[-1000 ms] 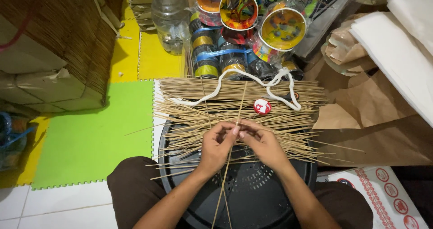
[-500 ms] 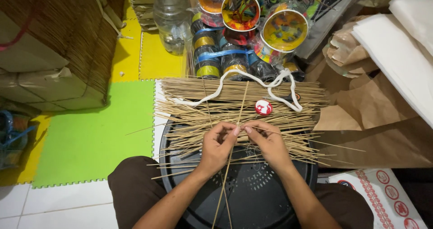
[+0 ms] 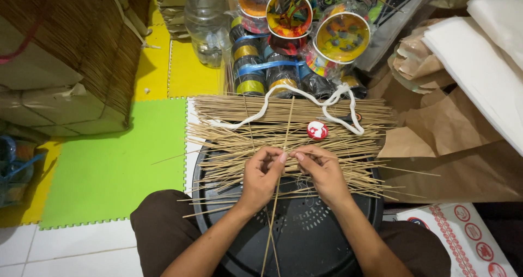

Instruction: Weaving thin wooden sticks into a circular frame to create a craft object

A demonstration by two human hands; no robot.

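Both hands, left hand (image 3: 260, 174) and right hand (image 3: 322, 170), pinch one upright bamboo stick (image 3: 279, 170); probably thread between them, so keep each grip tight.

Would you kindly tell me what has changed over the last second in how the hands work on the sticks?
Very little. The left hand and right hand have stayed together at the long upright stick, fingertips pinching where it crosses the loose pile of thin sticks; only the fingers shifted slightly. The white cord, the small red and white disc and the black round base have not moved.
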